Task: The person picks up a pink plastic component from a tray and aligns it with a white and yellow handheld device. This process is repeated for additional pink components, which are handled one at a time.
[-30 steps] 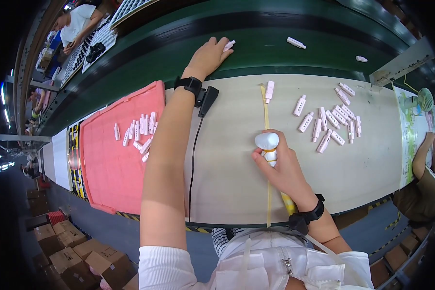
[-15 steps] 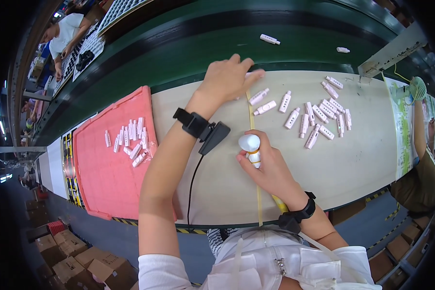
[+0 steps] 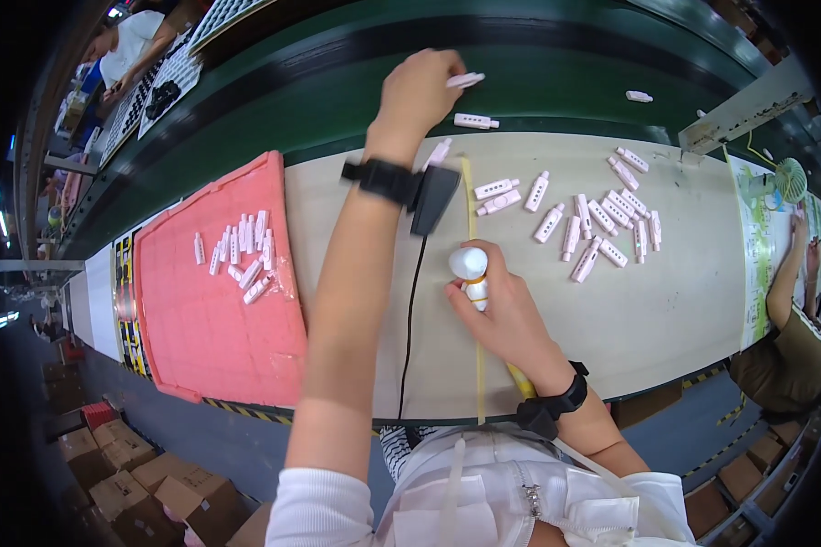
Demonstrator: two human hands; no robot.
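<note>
Over the long green belt (image 3: 556,77), your left hand (image 3: 417,93) pinches a pink plastic tube (image 3: 468,80); off it, your right hand (image 3: 508,314) grips a white round-topped thing (image 3: 468,264).

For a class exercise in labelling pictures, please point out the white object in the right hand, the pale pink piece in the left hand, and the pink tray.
White object (image 3: 468,263): head view, its rounded white end.
Pale pink piece (image 3: 467,80): head view, its side.
Pink tray (image 3: 214,339): head view, its bare surface.

my left hand (image 3: 416,91) moved from the table's (image 3: 702,264) far edge out over the green belt (image 3: 556,55), now pinching a pink tube (image 3: 466,80), its sleeve-side wristband (image 3: 383,180) farther out too
</note>
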